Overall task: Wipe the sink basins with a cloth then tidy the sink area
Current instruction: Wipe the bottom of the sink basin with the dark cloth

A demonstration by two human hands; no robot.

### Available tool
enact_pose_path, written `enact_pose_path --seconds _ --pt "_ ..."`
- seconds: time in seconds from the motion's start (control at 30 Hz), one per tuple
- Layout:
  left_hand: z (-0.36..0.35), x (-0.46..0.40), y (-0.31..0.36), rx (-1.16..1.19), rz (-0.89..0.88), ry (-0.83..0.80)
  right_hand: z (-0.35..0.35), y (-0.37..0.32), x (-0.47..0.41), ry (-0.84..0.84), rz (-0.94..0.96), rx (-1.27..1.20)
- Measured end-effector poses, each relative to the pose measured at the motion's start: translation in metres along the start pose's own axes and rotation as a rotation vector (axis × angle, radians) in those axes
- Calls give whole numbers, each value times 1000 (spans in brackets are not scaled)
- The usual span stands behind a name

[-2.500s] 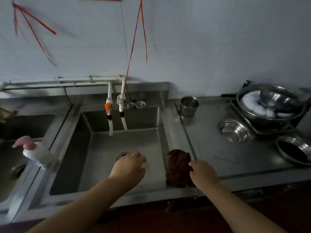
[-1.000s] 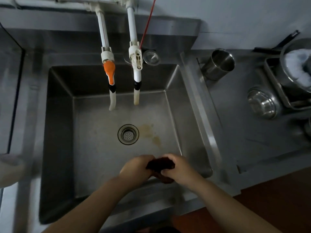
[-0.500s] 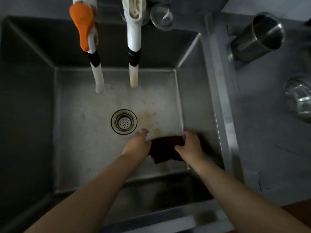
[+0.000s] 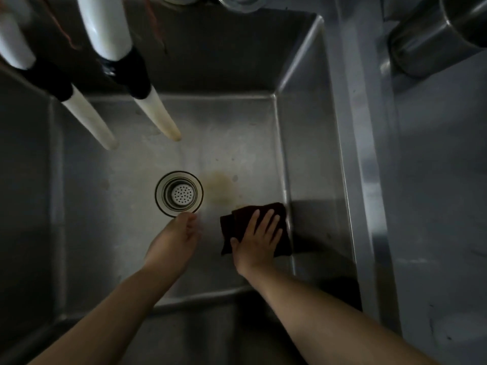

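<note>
Steel sink basin (image 4: 311,143): right hand (image 4: 257,239), fingers spread flat, presses dark cloth (image 4: 283,237) at right wall, left hand (image 4: 175,242) loose, empty; sweep firmly over yellow stain (image 4: 220,187).

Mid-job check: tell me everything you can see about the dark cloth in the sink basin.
The dark maroon, soft-looking cloth lies flat and folded in layers on the floor of the stainless steel sink basin, near its right wall. The right hand presses on it with straight, spread fingers, covering its middle. The left hand is apart from it, near the round drain strainer. A yellowish stain lies just beyond its far edge.
</note>
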State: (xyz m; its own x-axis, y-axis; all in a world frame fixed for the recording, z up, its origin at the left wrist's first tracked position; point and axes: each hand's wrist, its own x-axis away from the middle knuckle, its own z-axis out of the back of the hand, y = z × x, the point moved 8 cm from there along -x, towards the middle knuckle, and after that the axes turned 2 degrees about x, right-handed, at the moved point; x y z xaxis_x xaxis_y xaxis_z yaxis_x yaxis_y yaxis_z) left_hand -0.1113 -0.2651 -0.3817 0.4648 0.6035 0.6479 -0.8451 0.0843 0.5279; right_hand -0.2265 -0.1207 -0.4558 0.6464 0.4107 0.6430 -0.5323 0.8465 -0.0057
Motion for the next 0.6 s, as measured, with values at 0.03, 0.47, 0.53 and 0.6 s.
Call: enact_pose_path --seconds 0.03,0.47,0.53,0.6 --pt "-2 -3 1 -4 -3 1 -4 0 -1 32 -1 -3" --pt "-2 -26 43 -143 -137 44 17 8 -47 185 -117 -37" --pt "4 -33 44 -153 -159 73 41 -5 -74 193 -42 -51" --pt "10 -41 43 -171 -157 77 59 -17 -101 175 5 -114"
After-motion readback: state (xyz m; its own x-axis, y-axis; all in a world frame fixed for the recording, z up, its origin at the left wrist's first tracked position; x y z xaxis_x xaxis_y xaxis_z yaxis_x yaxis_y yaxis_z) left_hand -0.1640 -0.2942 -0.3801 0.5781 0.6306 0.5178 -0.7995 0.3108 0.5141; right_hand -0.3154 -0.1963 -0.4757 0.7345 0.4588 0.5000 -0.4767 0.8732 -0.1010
